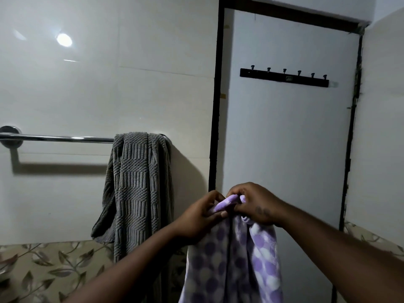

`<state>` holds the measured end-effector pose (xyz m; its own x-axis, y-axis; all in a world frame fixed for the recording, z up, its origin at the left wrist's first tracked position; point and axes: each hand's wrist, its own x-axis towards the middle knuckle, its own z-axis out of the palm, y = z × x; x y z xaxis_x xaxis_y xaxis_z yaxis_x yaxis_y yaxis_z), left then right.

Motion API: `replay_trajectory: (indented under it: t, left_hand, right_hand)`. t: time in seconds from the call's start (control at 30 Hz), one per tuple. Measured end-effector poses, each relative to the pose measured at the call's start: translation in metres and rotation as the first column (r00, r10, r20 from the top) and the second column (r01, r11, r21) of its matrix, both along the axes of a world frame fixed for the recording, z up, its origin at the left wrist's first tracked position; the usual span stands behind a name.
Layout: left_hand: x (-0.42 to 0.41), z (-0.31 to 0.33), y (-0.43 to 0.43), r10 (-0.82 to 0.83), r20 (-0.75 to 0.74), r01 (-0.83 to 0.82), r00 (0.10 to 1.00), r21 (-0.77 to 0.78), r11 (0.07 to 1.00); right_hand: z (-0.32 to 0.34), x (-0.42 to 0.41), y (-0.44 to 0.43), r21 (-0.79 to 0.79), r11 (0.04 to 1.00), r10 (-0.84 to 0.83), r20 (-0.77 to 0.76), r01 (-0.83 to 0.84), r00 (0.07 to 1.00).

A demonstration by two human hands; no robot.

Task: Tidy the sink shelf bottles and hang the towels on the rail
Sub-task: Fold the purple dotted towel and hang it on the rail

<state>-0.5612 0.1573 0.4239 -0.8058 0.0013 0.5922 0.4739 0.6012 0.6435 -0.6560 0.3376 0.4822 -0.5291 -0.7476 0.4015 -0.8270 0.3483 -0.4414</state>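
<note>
A purple and white dotted towel [236, 259] hangs down from both my hands in front of the door. My left hand [201, 217] pinches its top edge on the left, and my right hand [255, 204] grips the same edge just beside it. A grey ribbed towel [135, 184] is draped, bunched, over the right end of the chrome rail [56, 138] on the white tiled wall. The left stretch of the rail is bare. No sink shelf or bottles are in view.
A white door [288, 138] in a dark frame stands to the right, with a black hook rack [284, 78] carrying several pegs and nothing hung on it. Leaf-patterned tiles [48, 267] run along the lower wall.
</note>
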Motion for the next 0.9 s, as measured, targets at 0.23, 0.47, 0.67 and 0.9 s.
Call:
replay_trajectory:
  t: [0.23,0.47,0.67,0.9]
  left_hand:
    - [0.011,-0.007,-0.016,-0.056,0.096,0.041,0.994,0.145,0.989]
    - [-0.001,0.016,0.009,-0.034,-0.027,0.036,0.999,0.068,0.997]
    - [0.014,0.007,-0.011,-0.072,0.146,0.072,0.987,0.007,0.997]
    - [0.022,0.009,-0.028,0.088,0.199,-0.055,0.976,-0.164,0.985]
  right_hand:
    - [0.006,-0.02,0.017,0.02,0.969,-0.243,-0.117,0.246,0.963]
    - [-0.007,0.003,-0.007,-0.05,0.962,0.272,0.216,-0.268,0.938]
    - [-0.006,-0.014,0.007,-0.08,0.995,0.068,0.074,-0.062,0.995]
    - [0.0,-0.028,0.021,-0.007,0.992,-0.127,-0.034,0.127,0.991]
